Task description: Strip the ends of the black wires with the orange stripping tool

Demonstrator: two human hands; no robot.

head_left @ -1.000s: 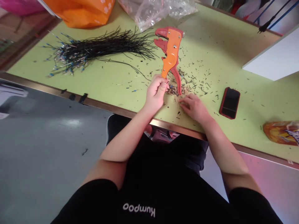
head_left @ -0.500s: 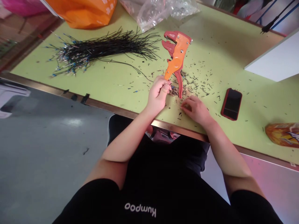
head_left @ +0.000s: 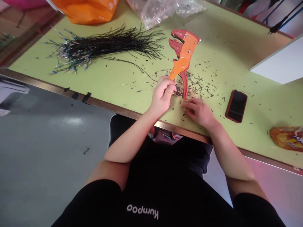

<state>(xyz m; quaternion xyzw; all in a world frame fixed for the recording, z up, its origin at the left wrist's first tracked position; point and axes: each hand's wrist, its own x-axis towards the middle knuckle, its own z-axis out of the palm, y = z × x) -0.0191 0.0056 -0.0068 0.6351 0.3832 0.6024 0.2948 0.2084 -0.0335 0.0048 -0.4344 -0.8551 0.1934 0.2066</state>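
My left hand (head_left: pixel 163 94) is closed at the lower end of the orange handle of a wire stripper (head_left: pixel 182 62). A small dark tip shows by its thumb and forefinger; I cannot tell what it is. The stripper's red jaws point up and left and stand apart, and its red lever hangs free of the handle. My right hand (head_left: pixel 199 112) rests low at the table edge, just below the lever's tip. Its thumb and forefinger are drawn together, and whatever is between them is too small to make out. Short black wire offcuts (head_left: pixel 201 83) lie scattered around both hands.
A bundle of black wires (head_left: pixel 106 44) with blue tips lies at the left, a few strands trailing toward my left hand. Behind are an orange bag (head_left: pixel 90 11) and clear plastic bags (head_left: pixel 158 12). A phone (head_left: pixel 236 105), a bottle (head_left: pixel 285 138) and a white panel (head_left: pixel 281 63) are rightward.
The wire stripper's head has shifted slightly right, and the whole view has shifted a little. Both hands keep nearly the same places, the right fingertips moving a touch left.
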